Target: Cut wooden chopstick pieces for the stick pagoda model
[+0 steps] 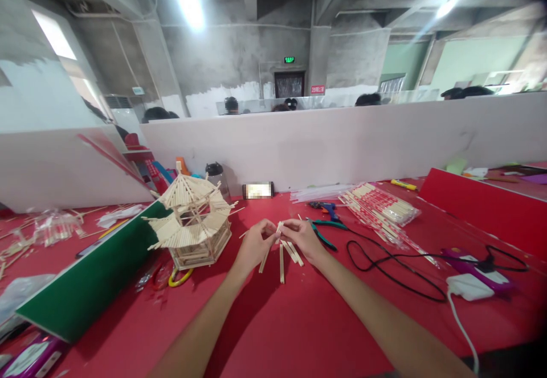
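My left hand (259, 241) and my right hand (302, 238) meet over the middle of the red table, fingertips pinched on small pale wooden sticks (280, 227) held between them. Just below lie several short wooden sticks (282, 264), fanned out on the tabletop. Left of my left hand stands a pavilion model (194, 224) built of wooden sticks, with a tiered, pointed roof. Green-handled pliers (323, 234) rest beside my right hand, and a blue glue gun (329, 209) lies behind them. The exact grip on the sticks is partly hidden by my fingers.
Packs of wooden sticks (380, 207) lie at the right, near a black cable (395, 257) and a white plug (470, 286). A phone (257, 190) leans at the back by a white partition (333, 144). A green board (106, 270) stands at the left.
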`<state>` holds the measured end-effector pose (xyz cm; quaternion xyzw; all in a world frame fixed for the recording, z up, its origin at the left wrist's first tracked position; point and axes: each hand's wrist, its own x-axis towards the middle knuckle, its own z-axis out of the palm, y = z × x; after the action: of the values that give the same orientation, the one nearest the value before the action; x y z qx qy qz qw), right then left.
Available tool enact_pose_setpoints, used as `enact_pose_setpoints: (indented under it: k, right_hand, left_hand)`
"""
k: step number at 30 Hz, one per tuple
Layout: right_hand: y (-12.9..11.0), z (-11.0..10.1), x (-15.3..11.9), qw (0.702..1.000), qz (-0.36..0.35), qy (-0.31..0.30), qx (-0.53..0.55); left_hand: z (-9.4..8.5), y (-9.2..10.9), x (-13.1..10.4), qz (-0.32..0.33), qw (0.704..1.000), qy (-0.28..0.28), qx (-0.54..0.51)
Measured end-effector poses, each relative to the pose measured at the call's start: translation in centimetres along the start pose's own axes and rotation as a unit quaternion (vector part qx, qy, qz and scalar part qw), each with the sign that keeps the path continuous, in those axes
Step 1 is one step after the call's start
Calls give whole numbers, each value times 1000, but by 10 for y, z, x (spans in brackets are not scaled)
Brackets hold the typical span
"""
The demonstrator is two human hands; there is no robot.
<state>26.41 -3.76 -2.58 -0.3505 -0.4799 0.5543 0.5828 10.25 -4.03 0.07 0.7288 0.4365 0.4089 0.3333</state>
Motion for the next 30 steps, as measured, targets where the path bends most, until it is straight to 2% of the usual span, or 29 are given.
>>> enact_pose_setpoints:
  k: [9, 16, 19, 22, 25, 30]
  right_hand:
    - [-3, 0, 0, 999, -11, -3, -30]
    - [-6, 0, 1, 1000, 13, 13, 15]
    - [-6, -1, 2, 999, 20, 29, 36]
    - [-6, -5, 4, 997, 17, 49, 60]
    - [-9, -8, 5, 995, 14, 57, 79]
    - [-16, -7, 3, 995, 27, 43, 87]
  left_hand:
    - [1, 5, -3, 29, 999, 11, 34]
    - [4, 8, -6, 28, 998, 13, 49]
    - [3, 5, -6, 38, 998, -2, 49]
    - [3, 3, -6, 72, 996, -38, 23]
    - [3, 4, -6, 86, 993, -66, 41]
    - [2, 0, -6, 100, 991, -35, 86]
